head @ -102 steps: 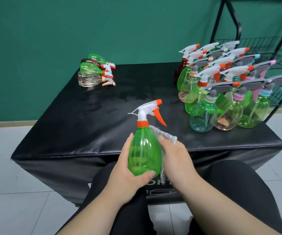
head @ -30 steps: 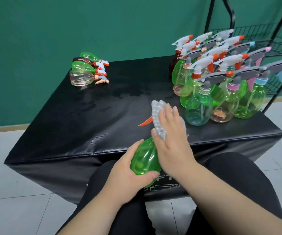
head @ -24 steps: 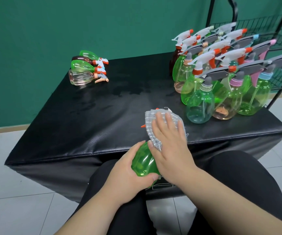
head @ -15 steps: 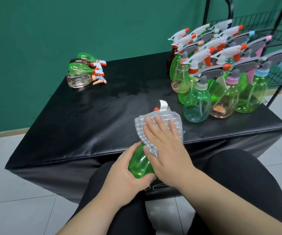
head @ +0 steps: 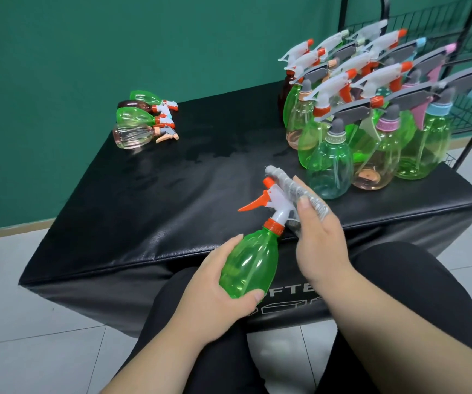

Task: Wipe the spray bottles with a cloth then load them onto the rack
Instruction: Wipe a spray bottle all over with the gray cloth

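One green spray bottle (head: 247, 265) is in work. My left hand (head: 214, 294) grasps its body from below and from the left, thumb curled across the base. The bottle tilts away from me. Its base hangs in front of the near edge of the black padded table (head: 143, 209), and its white head and orange trigger sit above that edge.

My right hand (head: 320, 243) is just right of the bottle's neck, fingers nearly straight. The grey cloth (head: 294, 189) lies over those fingers and touches the right side of the spray head. The cloth covers the fingertips, so I cannot tell how far it wraps round them.

Many upright spray bottles (head: 371, 123) stand packed together at the far right corner, in green, peach and brown. Dip tubes show through the clear walls, but I cannot tell whether any bottle holds liquid.

Four bottles (head: 141, 118) lie on their sides in a stack at the far left corner, heads pointing right.

The black wire rack (head: 470, 38) stands behind the right edge. The frame cuts it off, and the upright bottles hide part of its shelf.
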